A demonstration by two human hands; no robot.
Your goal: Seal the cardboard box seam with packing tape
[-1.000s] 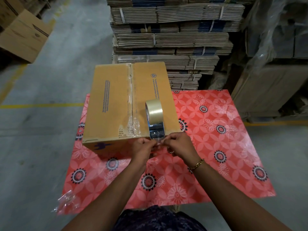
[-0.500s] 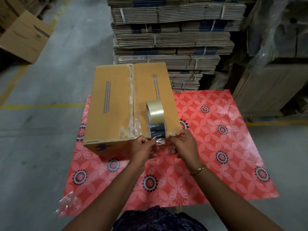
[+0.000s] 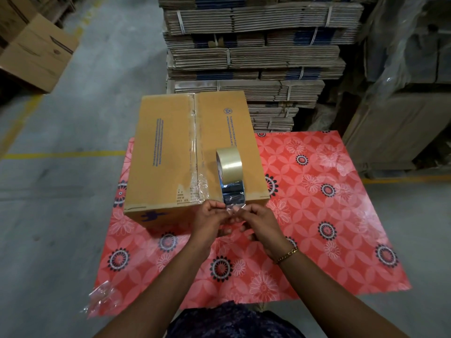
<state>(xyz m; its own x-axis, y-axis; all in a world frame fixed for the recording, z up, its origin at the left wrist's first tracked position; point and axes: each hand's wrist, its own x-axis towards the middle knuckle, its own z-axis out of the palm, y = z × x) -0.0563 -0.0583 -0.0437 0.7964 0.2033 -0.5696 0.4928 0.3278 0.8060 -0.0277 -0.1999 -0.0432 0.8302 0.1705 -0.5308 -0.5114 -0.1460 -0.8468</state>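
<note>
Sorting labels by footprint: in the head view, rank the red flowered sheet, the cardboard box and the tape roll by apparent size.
1. red flowered sheet
2. cardboard box
3. tape roll, standing on the box

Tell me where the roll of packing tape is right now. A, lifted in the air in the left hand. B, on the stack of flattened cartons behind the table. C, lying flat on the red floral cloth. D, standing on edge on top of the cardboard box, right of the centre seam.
D: the tape roll stands on edge on the cardboard box, right of its seam, while both hands pinch the pulled-out strip at the near edge.
</note>
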